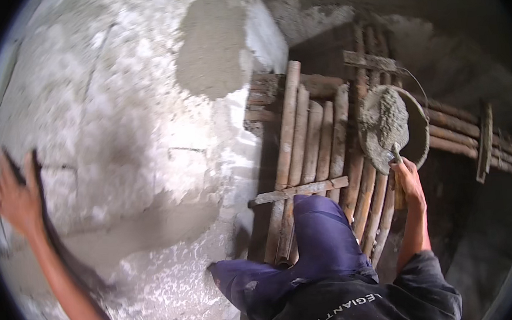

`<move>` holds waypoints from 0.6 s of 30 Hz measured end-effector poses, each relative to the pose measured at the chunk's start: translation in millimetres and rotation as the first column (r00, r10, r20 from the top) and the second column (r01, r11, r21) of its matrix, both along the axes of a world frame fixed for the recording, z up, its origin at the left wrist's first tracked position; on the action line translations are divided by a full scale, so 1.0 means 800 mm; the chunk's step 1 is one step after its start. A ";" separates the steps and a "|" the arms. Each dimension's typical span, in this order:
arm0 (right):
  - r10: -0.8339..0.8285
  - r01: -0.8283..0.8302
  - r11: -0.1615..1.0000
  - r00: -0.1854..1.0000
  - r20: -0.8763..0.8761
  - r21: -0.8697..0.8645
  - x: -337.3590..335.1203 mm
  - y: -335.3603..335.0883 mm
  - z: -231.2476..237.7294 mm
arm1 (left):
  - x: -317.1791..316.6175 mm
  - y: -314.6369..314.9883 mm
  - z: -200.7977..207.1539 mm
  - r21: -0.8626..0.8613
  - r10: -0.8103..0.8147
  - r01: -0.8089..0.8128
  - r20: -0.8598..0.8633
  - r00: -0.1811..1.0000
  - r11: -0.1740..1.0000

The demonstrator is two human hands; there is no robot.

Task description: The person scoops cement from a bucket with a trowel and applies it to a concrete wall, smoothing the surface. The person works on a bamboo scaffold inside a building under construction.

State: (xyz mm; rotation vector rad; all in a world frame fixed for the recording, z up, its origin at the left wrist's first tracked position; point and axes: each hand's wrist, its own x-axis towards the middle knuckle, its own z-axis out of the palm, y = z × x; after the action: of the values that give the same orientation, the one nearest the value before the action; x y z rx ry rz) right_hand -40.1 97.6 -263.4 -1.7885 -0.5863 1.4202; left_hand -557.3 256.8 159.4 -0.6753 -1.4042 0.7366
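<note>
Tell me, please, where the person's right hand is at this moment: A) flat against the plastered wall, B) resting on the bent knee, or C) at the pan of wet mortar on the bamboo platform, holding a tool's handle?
C: the right hand has its grip on a trowel handle at the edge of the mortar pan, while the left hand presses on the wall.

No packages, labels, signs or screens in view.
The only lettering is a curved line of white print on the dark shirt at the lower edge of the head view; it belongs to the garment and is no label or sign.
</note>
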 end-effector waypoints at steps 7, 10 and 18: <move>-0.289 0.384 0.875 0.903 -0.319 0.294 -0.124 0.047 -0.002 | -0.067 -0.035 0.045 -0.033 -0.854 0.880 0.226 0.468 0.474; -0.425 0.548 0.762 0.826 -0.370 0.346 -0.165 0.074 0.031 | -0.043 -0.133 0.042 0.194 -0.846 0.828 0.214 0.488 0.526; -0.657 0.474 0.551 0.754 0.006 0.687 -0.389 0.163 0.005 | -0.093 -0.188 0.001 0.162 -0.894 0.880 0.130 0.429 0.446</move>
State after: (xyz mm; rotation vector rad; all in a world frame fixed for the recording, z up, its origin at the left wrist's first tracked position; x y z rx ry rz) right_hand -351.1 227.8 -259.6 -1.3829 -0.4743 0.4156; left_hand -631.9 106.5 160.1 -1.3190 -0.9949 -0.2680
